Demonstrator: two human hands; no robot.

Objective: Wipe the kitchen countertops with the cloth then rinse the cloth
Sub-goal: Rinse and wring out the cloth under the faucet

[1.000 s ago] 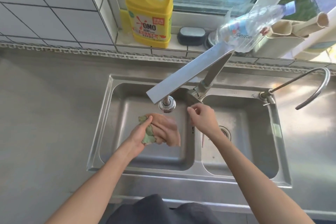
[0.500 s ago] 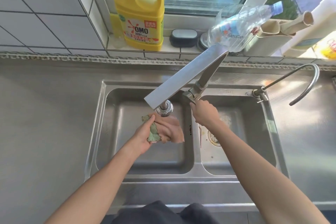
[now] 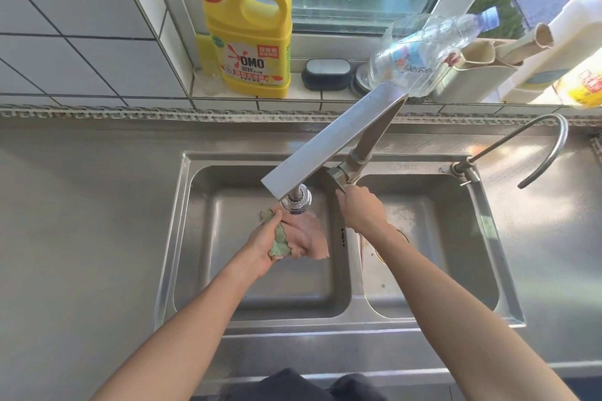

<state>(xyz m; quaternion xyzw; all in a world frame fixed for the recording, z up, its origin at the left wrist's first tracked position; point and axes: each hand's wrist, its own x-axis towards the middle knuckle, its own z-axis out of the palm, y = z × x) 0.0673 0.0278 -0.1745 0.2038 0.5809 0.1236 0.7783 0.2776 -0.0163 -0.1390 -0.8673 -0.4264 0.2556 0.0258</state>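
My left hand (image 3: 265,242) grips a crumpled cloth (image 3: 304,236), pink with a green side, over the left basin of the steel double sink (image 3: 182,238). The cloth sits just below the round spout head (image 3: 295,200) of the flat steel faucet (image 3: 329,143). My right hand (image 3: 360,210) reaches to the faucet's lever (image 3: 340,174) at the divider between the basins, fingers closed on it. I see no water stream.
The steel countertop (image 3: 81,221) runs left and right of the sink. A thin curved tap (image 3: 540,146) stands at the right rear. The window sill holds a yellow detergent jug (image 3: 252,42), a dark soap box (image 3: 325,73), a clear plastic bottle (image 3: 426,52) and a beige holder (image 3: 472,70).
My right hand has moved up from above the divider to the faucet lever. My left hand has kept the cloth under the spout, nearly still.
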